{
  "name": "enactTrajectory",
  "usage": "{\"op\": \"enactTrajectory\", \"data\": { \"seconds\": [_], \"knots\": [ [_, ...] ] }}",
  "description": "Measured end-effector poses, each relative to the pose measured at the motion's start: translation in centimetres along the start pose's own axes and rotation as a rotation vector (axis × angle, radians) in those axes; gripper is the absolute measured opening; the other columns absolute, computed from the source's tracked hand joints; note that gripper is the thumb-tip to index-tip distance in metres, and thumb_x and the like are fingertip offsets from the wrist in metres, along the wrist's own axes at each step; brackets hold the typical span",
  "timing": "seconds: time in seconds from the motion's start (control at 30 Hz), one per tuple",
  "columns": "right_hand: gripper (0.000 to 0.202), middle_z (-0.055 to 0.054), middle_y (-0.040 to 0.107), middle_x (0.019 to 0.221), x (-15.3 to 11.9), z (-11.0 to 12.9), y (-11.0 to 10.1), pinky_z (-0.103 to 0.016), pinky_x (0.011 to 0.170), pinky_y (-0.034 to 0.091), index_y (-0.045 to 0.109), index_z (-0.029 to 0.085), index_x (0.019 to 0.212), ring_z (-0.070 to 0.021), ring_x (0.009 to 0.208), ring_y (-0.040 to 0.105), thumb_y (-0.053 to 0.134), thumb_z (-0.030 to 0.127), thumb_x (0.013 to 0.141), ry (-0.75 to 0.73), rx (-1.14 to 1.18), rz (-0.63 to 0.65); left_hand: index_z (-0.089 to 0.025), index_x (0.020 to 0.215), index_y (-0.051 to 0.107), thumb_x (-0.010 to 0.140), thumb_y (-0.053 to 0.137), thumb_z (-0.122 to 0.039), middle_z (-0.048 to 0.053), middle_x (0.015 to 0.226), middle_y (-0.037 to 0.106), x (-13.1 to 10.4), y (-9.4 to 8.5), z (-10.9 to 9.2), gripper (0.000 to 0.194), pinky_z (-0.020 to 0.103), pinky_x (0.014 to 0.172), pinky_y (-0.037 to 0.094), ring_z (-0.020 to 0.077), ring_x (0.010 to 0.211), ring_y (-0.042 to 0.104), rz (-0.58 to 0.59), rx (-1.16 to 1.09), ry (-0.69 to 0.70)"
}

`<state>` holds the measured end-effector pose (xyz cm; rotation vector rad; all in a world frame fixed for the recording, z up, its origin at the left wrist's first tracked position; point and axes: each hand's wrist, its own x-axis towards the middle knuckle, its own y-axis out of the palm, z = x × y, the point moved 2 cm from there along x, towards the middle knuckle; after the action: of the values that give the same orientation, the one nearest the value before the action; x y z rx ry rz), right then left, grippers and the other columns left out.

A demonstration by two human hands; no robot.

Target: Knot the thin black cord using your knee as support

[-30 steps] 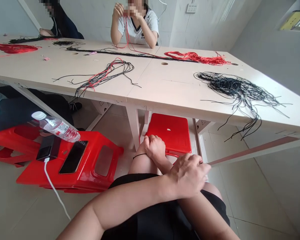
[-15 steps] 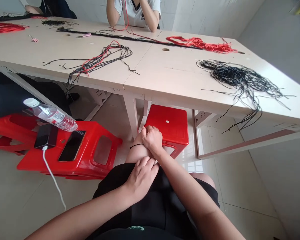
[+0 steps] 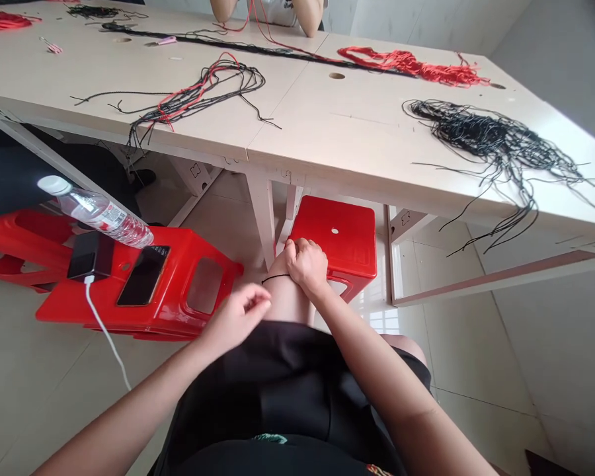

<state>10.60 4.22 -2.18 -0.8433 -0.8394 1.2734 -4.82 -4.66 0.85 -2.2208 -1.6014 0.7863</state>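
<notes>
My right hand (image 3: 307,266) rests on my bent knee, its fingers curled together over the top. A thin black cord (image 3: 276,276) crosses the knee and runs in under that hand; whether the fingers grip it is hidden. Just left of the thigh, my left hand (image 3: 242,312) hovers in the air. Its fingers are loosely bent, with a gap between thumb and fingertips, and nothing shows in them. On the table ahead lie a bundle of black and red cords (image 3: 198,96) and a tangled heap of black cord (image 3: 496,139).
A red stool (image 3: 334,231) stands beyond my knee. Another red stool (image 3: 178,264) at left carries a water bottle (image 3: 104,215), a phone (image 3: 143,276) and a black box (image 3: 90,256) with a white cable. Across the table (image 3: 327,149) are red cord (image 3: 416,66) and a person's forearms (image 3: 310,14).
My left hand has lifted off the thigh near my right wrist and moved left. My right hand stays on the knee. The view has tipped down slightly.
</notes>
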Motion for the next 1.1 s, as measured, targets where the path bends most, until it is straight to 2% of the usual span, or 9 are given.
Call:
{"op": "enactTrajectory", "data": {
  "seconds": [0.03, 0.07, 0.1, 0.17, 0.27, 0.37, 0.6, 0.93, 1.1],
  "knots": [
    [0.04, -0.009, 0.065, 0.091, 0.0, 0.0, 0.0, -0.031, 0.074, 0.04, 0.06, 0.018, 0.084, -0.0232, 0.091, 0.057, 0.029, 0.042, 0.093, 0.003, 0.002, 0.003, -0.018, 0.098, 0.058, 0.079, 0.051, -0.03, 0.005, 0.099, 0.061, 1.0, -0.4, 0.6, 0.024, 0.03, 0.076, 0.05, 0.0167, 0.087, 0.06, -0.136, 0.022, 0.022],
    [0.04, -0.009, 0.065, 0.091, 0.0, 0.0, 0.0, -0.031, 0.074, 0.04, 0.059, 0.018, 0.084, -0.023, 0.091, 0.057, 0.028, 0.042, 0.093, 0.007, 0.003, 0.006, -0.018, 0.103, 0.057, 0.078, 0.052, -0.029, 0.007, 0.11, 0.058, 2.0, -0.5, 1.1, 0.028, 0.031, 0.081, 0.049, 0.018, 0.096, 0.058, -0.193, 0.026, 0.048],
    [0.04, -0.009, 0.065, 0.092, -0.1, 0.0, 0.0, -0.031, 0.074, 0.04, 0.059, 0.018, 0.084, -0.0228, 0.091, 0.057, 0.028, 0.042, 0.093, 0.009, 0.004, 0.007, -0.019, 0.107, 0.055, 0.078, 0.051, -0.028, 0.007, 0.117, 0.055, 2.8, -0.5, 1.6, 0.03, 0.033, 0.086, 0.048, 0.0183, 0.102, 0.056, -0.19, 0.007, 0.065],
    [0.041, -0.009, 0.065, 0.091, -0.1, -0.1, -0.1, -0.03, 0.074, 0.04, 0.059, 0.018, 0.083, -0.0225, 0.091, 0.057, 0.028, 0.042, 0.093, 0.013, -0.001, 0.004, -0.019, 0.108, 0.055, 0.079, 0.049, -0.026, 0.007, 0.117, 0.056, 4.1, -0.2, 2.5, 0.03, 0.034, 0.092, 0.046, 0.0176, 0.104, 0.056, -0.099, -0.063, 0.081],
    [0.042, -0.009, 0.065, 0.089, -0.1, -0.5, -0.3, -0.029, 0.072, 0.04, 0.059, 0.018, 0.082, -0.022, 0.089, 0.057, 0.027, 0.043, 0.094, 0.02, -0.009, -0.006, -0.018, 0.1, 0.056, 0.08, 0.049, -0.027, 0.005, 0.099, 0.061, 4.9, 0.3, 3.4, 0.023, 0.034, 0.091, 0.046, 0.0168, 0.096, 0.058, -0.004, -0.154, 0.072],
    [0.043, -0.008, 0.064, 0.087, -0.1, -0.8, -0.3, -0.028, 0.069, 0.039, 0.059, 0.018, 0.081, -0.0214, 0.086, 0.057, 0.026, 0.044, 0.094, 0.023, -0.002, -0.017, -0.018, 0.098, 0.055, 0.08, 0.051, -0.03, 0.003, 0.091, 0.059, 5.0, 0.1, 3.8, 0.022, 0.033, 0.086, 0.047, 0.0159, 0.09, 0.058, 0.007, -0.17, 0.066],
    [0.043, -0.007, 0.064, 0.083, 0.1, -0.8, -0.2, -0.028, 0.067, 0.038, 0.058, 0.018, 0.077, -0.0209, 0.084, 0.057, 0.027, 0.042, 0.094, 0.015, -0.002, -0.023, -0.019, 0.109, 0.045, 0.084, 0.046, -0.031, 0.0, 0.088, 0.052, 5.0, -1.5, 3.6, 0.027, 0.031, 0.079, 0.047, 0.011, 0.075, 0.057, 0.07, -0.213, 0.09],
    [0.041, -0.007, 0.064, 0.084, 0.1, -1.0, -0.1, -0.029, 0.068, 0.038, 0.057, 0.019, 0.077, -0.0216, 0.086, 0.057, 0.027, 0.041, 0.093, 0.014, 0.015, -0.022, -0.02, 0.099, 0.053, 0.082, 0.049, -0.03, 0.001, 0.08, 0.055, 5.0, -2.6, 2.3, 0.021, 0.023, 0.061, 0.046, 0.0103, 0.069, 0.052, 0.126, -0.258, -0.013],
    [0.041, -0.007, 0.064, 0.085, 0.1, -1.1, 0.0, -0.029, 0.067, 0.038, 0.057, 0.019, 0.077, -0.0219, 0.086, 0.057, 0.028, 0.041, 0.093, 0.014, 0.011, -0.024, -0.019, 0.092, 0.06, 0.074, 0.06, -0.031, 0.004, 0.09, 0.062, 4.7, -3.2, 2.2, 0.022, 0.029, 0.073, 0.051, 0.0146, 0.083, 0.059, 0.118, -0.252, -0.032]
  ]
}}
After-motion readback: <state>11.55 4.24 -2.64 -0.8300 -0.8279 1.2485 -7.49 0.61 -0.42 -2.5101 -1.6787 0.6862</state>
